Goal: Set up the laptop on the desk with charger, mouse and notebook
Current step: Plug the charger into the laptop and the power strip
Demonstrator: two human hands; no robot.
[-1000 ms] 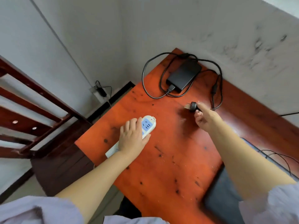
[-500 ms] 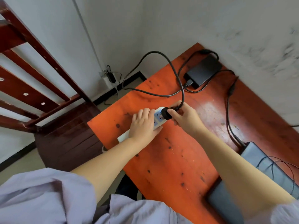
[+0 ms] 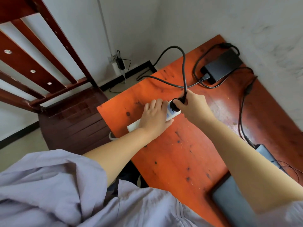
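Observation:
On the orange wooden desk (image 3: 180,153) lies a white power strip (image 3: 170,114). My left hand (image 3: 154,118) presses it flat from above. My right hand (image 3: 193,106) grips the charger's black plug (image 3: 174,105), which sits against the strip's end socket. The black cable (image 3: 183,66) loops up from the plug and back to the black charger brick (image 3: 223,66) at the desk's far corner. A second cable (image 3: 242,112) runs from the brick to the grey laptop (image 3: 232,202) at the lower right, partly hidden by my right arm.
A dark red wooden chair (image 3: 49,79) stands left of the desk. A wall socket with a black adapter (image 3: 120,63) sits low on the wall behind. White walls close the desk's far and right sides. Thin wires (image 3: 288,167) lie on the laptop.
My right hand carried the plug from mid-desk to the power strip and now holds it on the socket. The view swung left and closer; my left hand stayed on the strip.

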